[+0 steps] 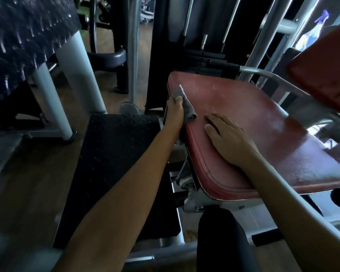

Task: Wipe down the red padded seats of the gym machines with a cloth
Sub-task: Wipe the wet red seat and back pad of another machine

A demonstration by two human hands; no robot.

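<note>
**A:** What does the head view show of the seat?

**B:** One red seat (253,122) fills the centre and right of the frame. Its cover is worn pale in patches, and a piped seam runs along the near side. A second red pad (326,71) stands tilted at the upper right, blurred, above the seat's far corner. That makes two red pads.

**A:** And the cloth?

**B:** There is one grey cloth (189,112), just left of centre. It is draped over the seat's left edge and lies partly on the top surface. The left hand (175,108) grips it with fingers curled round the bunched fabric, and the arm reaches in from the lower left.

**A:** The other hand?

**B:** The right hand (226,138) lies flat on the seat just right of the cloth. Its fingers are straight, a little spread, and point toward the upper left. It holds nothing. The two hands are near each other but apart.

**A:** What surrounds them?

**B:** A black textured footplate (114,154) sits at lower centre-left, beside the seat's left edge. A weight stack (200,57) with steel rods is at top centre. A dark speckled pad (24,36) on grey legs is at the upper left, and there is wooden floor (28,173) at the left.
</note>
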